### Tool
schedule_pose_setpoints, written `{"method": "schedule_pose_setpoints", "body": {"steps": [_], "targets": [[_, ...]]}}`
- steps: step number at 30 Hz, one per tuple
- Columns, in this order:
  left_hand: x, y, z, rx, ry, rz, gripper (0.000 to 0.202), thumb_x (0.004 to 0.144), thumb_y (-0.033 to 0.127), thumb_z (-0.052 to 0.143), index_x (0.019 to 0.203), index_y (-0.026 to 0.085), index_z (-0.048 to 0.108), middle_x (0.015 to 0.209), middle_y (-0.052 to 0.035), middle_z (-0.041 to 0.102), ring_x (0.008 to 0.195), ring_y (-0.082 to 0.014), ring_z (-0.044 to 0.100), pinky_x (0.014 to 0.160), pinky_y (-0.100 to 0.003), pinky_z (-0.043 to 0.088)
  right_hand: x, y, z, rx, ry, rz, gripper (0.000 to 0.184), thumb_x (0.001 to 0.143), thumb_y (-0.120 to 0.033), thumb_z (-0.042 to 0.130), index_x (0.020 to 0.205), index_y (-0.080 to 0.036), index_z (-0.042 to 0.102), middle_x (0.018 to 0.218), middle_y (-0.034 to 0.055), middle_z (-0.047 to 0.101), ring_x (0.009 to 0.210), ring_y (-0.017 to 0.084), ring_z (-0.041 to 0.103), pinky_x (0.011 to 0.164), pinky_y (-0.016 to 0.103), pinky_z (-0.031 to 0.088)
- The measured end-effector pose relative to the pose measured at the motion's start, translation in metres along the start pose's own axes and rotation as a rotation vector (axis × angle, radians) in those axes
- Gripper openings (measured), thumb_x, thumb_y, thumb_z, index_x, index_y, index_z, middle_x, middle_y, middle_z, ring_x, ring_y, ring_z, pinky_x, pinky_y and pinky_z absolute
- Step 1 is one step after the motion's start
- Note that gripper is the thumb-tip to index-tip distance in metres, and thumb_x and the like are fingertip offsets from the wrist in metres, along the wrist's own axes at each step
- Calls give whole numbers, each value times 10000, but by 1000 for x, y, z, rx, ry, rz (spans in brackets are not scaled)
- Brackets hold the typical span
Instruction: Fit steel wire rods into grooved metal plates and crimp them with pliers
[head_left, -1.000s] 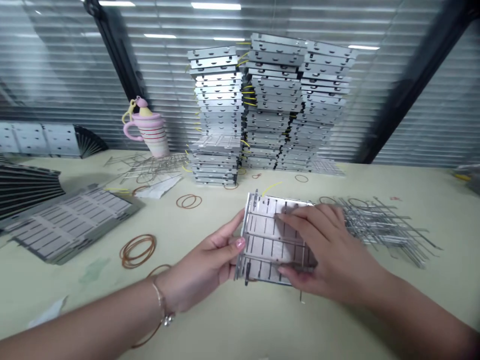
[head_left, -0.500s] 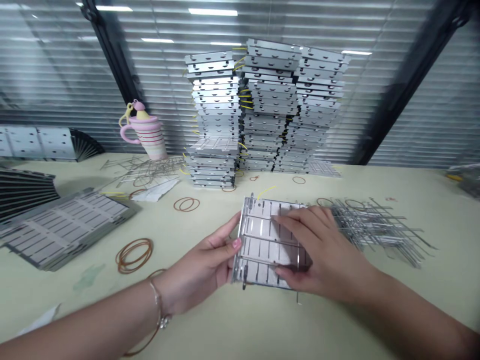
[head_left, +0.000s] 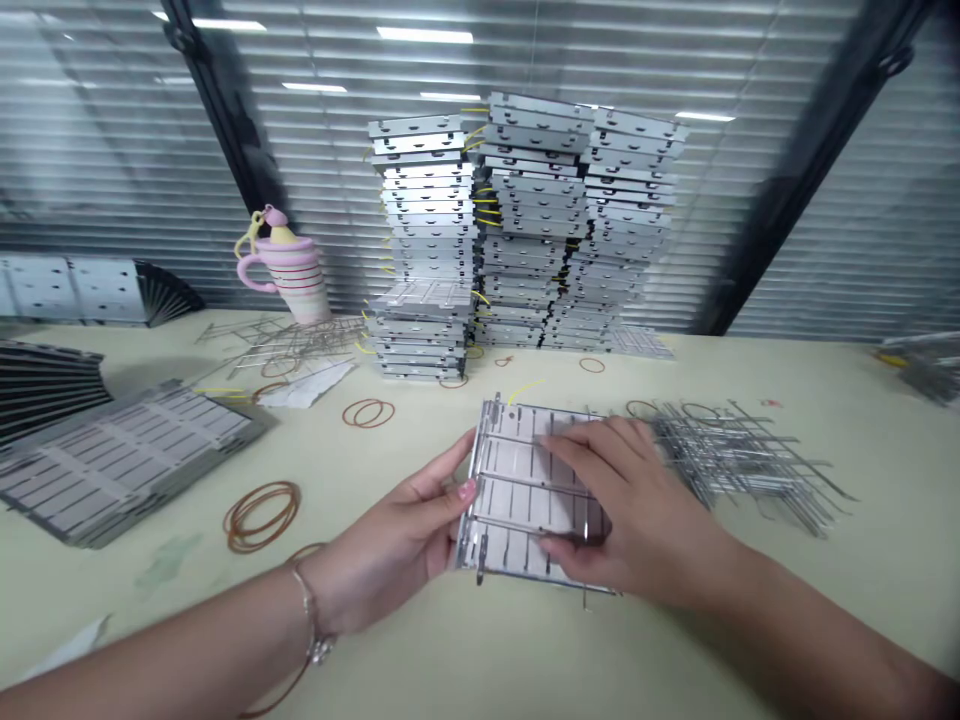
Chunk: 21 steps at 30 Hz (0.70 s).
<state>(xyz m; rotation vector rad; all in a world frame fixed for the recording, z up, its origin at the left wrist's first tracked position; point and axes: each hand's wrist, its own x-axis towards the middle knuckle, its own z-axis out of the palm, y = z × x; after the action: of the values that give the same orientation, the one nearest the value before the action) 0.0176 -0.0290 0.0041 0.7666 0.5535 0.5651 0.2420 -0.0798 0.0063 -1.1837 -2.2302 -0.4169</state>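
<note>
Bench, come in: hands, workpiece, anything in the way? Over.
Left hand gripping panel's left edge. Right hand on its face. Loose rods beyond right hand.

My view has swung slightly right and up over the last second, so the stacked panels (head_left: 536, 205) and pink mug (head_left: 294, 278) now sit lower and further left. The left hand (head_left: 409, 530), right hand (head_left: 637, 510) and slotted panel (head_left: 517, 500) have drifted left too, while more grey clutter (head_left: 928, 365) shows at far right.

Ahead on your left, a pink-handled striped cup (head_left: 298, 285) stands before window blinds (head_left: 345, 190), white paper scrap (head_left: 309, 384) nearby
</note>
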Motion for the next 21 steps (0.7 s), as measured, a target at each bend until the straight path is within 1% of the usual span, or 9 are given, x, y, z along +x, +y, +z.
{"method": "schedule_pose_setpoints", "body": {"steps": [3,6,8,12,14,16,19,20,21], "targets": [[0,-1,-2,55,-37,-2,589,872,185,594,1391,363,379,1186,-44,611,1001,-161,574,906,-325,423,-1,2,0,4,11,-2,585,690,-335,666,1187,-72,508,1113,169,563,969,282,463,841,473,391],[-2,-3,-2,165,-28,38,575,863,244,609,1383,365,394,1059,-41,639,848,-148,576,781,-305,467,-1,-2,1,-21,45,-8,571,680,-342,659,1167,-71,530,1085,173,565,949,288,460,835,488,410],[-3,-3,-1,280,22,120,534,842,289,633,1344,345,461,923,-24,646,763,-139,556,726,-287,470,-1,-10,2,-68,78,-26,560,676,-330,648,1152,-54,547,1061,179,566,943,303,458,826,501,417],[-6,6,9,562,184,353,332,787,282,691,1115,230,667,793,-15,643,765,-146,544,710,-238,440,1,-37,-8,-169,106,-64,534,723,-326,609,1170,-42,542,1041,182,566,925,322,469,779,497,434],[-7,13,13,660,204,371,263,807,292,663,1052,200,694,767,-17,648,732,-147,541,677,-234,426,0,-41,-21,-138,139,-91,493,768,-360,588,1171,-79,535,1059,175,554,916,312,483,747,466,451],[-9,20,14,721,177,349,244,842,307,616,1038,188,701,796,-23,658,755,-156,552,698,-241,420,-2,-31,-34,-33,214,-38,391,823,-351,544,1158,-150,522,1076,151,538,939,293,500,739,428,466],[-13,30,7,760,63,281,229,870,303,572,993,176,717,886,-33,669,812,-163,562,762,-252,412,-5,3,-37,203,343,284,207,901,-266,438,1090,-233,514,1012,90,558,907,230,550,721,360,488],[-14,32,3,773,5,241,223,872,300,569,968,172,724,874,-29,670,789,-154,558,757,-249,409,-5,14,-33,276,303,339,164,908,-272,444,1050,-247,522,955,63,573,849,204,569,691,334,495],[-15,33,0,794,-60,185,221,871,298,568,949,167,728,858,-26,671,765,-147,553,749,-246,406,-5,23,-26,336,186,332,140,900,-284,476,1024,-254,531,957,50,581,863,197,580,712,330,505]]}}
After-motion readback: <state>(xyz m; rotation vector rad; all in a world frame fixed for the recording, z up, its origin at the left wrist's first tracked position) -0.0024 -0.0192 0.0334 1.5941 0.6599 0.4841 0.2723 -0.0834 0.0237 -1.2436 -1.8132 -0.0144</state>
